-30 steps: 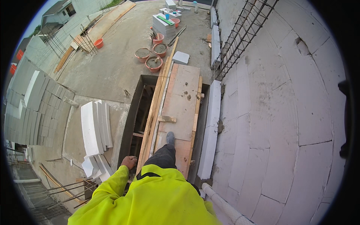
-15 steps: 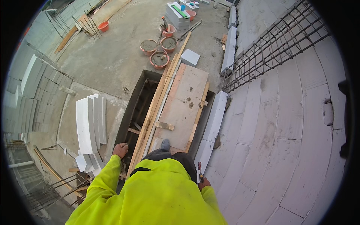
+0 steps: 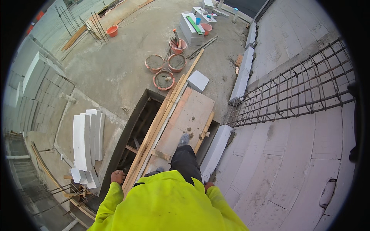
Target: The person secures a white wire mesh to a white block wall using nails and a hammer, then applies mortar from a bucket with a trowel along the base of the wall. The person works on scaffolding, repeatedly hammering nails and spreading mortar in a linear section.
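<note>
My left hand point(image 3: 118, 176) hangs beside the long timber planks point(image 3: 169, 104), over the edge of a dark floor opening point(image 3: 135, 131). Its fingers are curled, and nothing shows in them. My right hand point(image 3: 208, 185) is low beside my right thigh, near the white block row point(image 3: 217, 150) at the wall's foot. Its fingers are mostly hidden; the red-tipped hand tool it held half a second ago is hardly visible now. One grey shoe point(image 3: 184, 139) stands forward on the board walkway point(image 3: 187, 115), near a short wood piece point(image 3: 160, 154).
Ahead are mortar buckets point(image 3: 163, 79), a loose white block point(image 3: 198, 81) and a block stack point(image 3: 191, 30) with a green level on it. A rebar cage point(image 3: 296, 90) juts along the block wall point(image 3: 277, 154) on the right. White blocks point(image 3: 81, 142) stand at left.
I have stepped forward along the boards, my shoe now farther up them. The view has shifted, and the rebar cage sits lower. The tool in my right hand has dropped nearly out of sight.
</note>
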`<state>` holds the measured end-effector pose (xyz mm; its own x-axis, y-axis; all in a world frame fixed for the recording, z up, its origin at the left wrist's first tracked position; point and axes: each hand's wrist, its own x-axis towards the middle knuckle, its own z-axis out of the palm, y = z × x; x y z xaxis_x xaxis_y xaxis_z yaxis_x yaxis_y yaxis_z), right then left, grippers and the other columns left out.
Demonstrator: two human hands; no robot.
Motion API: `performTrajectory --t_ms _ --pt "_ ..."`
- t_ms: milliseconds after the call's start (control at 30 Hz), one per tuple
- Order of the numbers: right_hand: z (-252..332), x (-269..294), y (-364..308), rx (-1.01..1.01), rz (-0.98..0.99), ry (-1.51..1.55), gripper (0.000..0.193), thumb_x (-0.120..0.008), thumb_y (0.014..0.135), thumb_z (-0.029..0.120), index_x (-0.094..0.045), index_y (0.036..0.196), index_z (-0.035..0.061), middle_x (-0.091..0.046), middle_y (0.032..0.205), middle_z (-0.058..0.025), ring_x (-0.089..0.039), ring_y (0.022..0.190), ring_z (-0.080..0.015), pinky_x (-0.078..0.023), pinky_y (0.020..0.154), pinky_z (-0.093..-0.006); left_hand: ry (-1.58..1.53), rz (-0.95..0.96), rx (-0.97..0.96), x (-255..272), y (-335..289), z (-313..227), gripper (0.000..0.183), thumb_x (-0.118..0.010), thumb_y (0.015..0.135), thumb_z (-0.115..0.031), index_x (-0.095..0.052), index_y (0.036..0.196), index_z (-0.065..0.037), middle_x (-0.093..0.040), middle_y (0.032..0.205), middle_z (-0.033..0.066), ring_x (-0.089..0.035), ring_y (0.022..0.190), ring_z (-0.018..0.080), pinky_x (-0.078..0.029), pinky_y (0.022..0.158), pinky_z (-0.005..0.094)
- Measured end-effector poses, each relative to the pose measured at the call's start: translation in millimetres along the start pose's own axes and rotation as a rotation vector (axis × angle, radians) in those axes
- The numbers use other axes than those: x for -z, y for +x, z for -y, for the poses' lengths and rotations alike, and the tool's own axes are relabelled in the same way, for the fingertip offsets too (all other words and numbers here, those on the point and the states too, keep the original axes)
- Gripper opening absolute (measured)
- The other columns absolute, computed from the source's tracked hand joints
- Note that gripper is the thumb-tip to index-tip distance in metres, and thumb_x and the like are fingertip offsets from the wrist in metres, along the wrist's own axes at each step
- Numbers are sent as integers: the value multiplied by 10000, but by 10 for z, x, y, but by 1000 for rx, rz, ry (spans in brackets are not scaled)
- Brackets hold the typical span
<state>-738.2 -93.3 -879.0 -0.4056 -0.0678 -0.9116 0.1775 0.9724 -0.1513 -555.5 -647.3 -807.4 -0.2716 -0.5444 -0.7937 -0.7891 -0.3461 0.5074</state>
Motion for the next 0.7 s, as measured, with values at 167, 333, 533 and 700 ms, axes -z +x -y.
performTrajectory --t_ms 167,333,533,700 --pt "25 986 583 189 -114 -90 469 -562 899 469 -703 1165 110 -711 1007 -245 -680 994 -410 -522 880 -487 -99 11 -29 -510 -117 -651 319 -583 893 -122 -666 1155 40 -662 804 44 -593 609 104 -427 469 252" --pt "273 2158 816 337 -208 164 402 -512 877 245 -670 1223 118 -709 990 -225 -714 685 -314 -574 740 -423 -160 21 -105 -974 -113 -1216 345 -596 897 -107 -646 1194 60 -679 853 63 -614 654 119 -475 531 254" --pt "767 2892 749 166 -325 611 344 -504 893 194 -707 1161 126 -685 806 -156 -642 544 -226 -537 559 -380 -78 -14 -72 -1375 2 -1699 342 -606 889 -109 -654 1174 74 -682 854 69 -616 655 134 -497 561 276" --pt "1079 3400 819 38 -316 1010 302 -504 931 229 -718 1115 121 -616 684 -82 -557 475 -163 -443 409 -327 105 -3 -49 -1594 151 -2101 331 -601 880 -156 -688 1141 29 -673 815 43 -618 647 130 -479 537 269"
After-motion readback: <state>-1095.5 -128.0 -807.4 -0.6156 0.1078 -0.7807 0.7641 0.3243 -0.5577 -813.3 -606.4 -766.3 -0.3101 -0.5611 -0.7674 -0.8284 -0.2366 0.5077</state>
